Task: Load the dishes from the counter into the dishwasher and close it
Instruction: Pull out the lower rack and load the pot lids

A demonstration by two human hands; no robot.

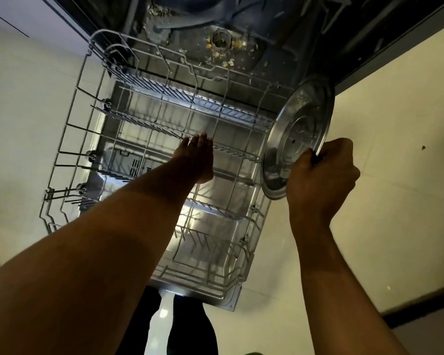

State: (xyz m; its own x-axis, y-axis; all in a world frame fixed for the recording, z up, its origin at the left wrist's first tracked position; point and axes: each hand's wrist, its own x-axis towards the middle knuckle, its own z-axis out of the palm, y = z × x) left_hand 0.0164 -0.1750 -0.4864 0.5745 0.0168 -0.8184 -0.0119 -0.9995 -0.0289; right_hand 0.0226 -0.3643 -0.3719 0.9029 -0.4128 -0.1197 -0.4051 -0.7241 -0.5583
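Observation:
The dishwasher's lower wire rack (69, 139) is pulled out over the open door (205, 254) and holds no dishes. My right hand (321, 175) grips the rim of a round steel lid (300, 134), held upright on edge at the rack's right side. My left hand (198, 160) reaches over the middle of the rack with fingers straight and together, resting on or just above a row of tines and holding nothing.
The dishwasher tub (223, 39) lies beyond the rack, its floor littered with food scraps around the drain. Pale floor tiles (395, 149) lie on both sides. My legs in dark trousers (190, 329) stand at the door's front edge.

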